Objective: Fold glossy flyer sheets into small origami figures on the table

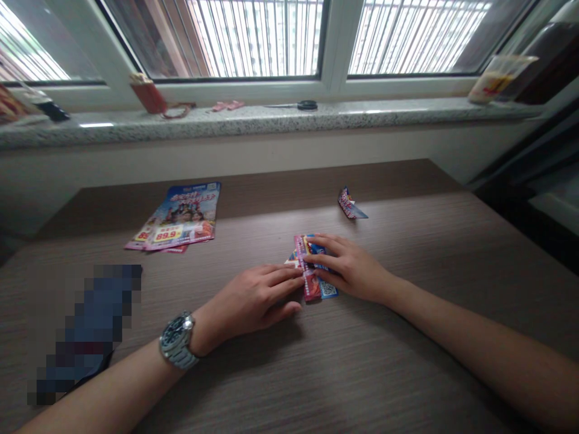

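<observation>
A folded, colourful printed flyer (pixel 312 286) lies on the brown table in front of me, with a QR code at its lower right corner. My left hand (pixel 265 295), a metal watch on its wrist, rests flat with its fingertips on the flyer's left edge. From the right, my right hand (pixel 355 265) lies over the upper part of the same flyer, fingers stretched and slightly apart. Both hands hide parts of the paper, so the exact folds cannot be made out.
A stack of flyers (pixel 185 217) lies at the table's back left. A small folded paper piece (pixel 349 205) stands at the back right. A blurred dark-blue object (pixel 97 325) is beside my left forearm. Scissors (pixel 306 105) and a plastic cup (pixel 495 81) are on the windowsill.
</observation>
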A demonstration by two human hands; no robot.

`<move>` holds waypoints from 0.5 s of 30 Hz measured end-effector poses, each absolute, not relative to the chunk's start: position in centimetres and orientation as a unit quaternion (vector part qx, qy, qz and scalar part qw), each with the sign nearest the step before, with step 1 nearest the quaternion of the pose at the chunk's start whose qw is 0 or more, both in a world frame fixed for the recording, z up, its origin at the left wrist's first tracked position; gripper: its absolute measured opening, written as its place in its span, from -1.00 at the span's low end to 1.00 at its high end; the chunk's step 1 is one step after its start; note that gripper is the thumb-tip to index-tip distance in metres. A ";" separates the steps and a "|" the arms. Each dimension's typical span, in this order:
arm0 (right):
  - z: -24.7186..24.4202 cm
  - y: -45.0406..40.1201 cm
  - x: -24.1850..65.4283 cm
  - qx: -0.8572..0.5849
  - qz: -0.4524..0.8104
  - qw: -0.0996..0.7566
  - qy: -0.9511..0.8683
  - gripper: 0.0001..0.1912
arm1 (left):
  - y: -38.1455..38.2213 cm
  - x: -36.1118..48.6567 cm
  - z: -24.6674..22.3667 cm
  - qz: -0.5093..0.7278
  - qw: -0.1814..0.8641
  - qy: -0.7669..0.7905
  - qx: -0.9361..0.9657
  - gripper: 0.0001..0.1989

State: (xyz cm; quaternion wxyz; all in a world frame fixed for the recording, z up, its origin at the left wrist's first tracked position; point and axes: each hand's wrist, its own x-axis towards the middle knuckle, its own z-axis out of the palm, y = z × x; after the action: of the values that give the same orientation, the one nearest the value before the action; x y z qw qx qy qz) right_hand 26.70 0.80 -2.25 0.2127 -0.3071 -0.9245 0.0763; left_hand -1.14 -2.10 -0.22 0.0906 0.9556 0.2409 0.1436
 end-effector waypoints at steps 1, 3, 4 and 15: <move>-2.3 0.8 26.7 -0.308 0.082 0.215 -0.923 -0.65 | -2.1 -1.1 -0.2 0.142 0.089 0.245 0.955 -0.55; -2.4 0.9 26.7 -0.307 0.090 0.220 -0.921 -0.65 | -2.0 -1.0 -0.3 0.143 0.076 0.255 0.953 -0.54; -2.4 0.9 26.6 -0.305 0.093 0.222 -0.921 -0.65 | -2.0 -1.0 -0.3 0.141 0.067 0.260 0.953 -0.52; -2.5 1.0 26.6 -0.302 0.105 0.238 -0.917 -0.66 | -2.1 -0.7 -0.1 0.103 0.064 0.284 0.951 -0.45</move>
State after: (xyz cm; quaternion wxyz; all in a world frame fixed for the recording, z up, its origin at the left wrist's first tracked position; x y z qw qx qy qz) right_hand 26.58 1.03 -2.46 0.2384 -0.3022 -0.9170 0.1047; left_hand -0.74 -2.05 -0.05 0.0645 0.9510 0.2841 0.1031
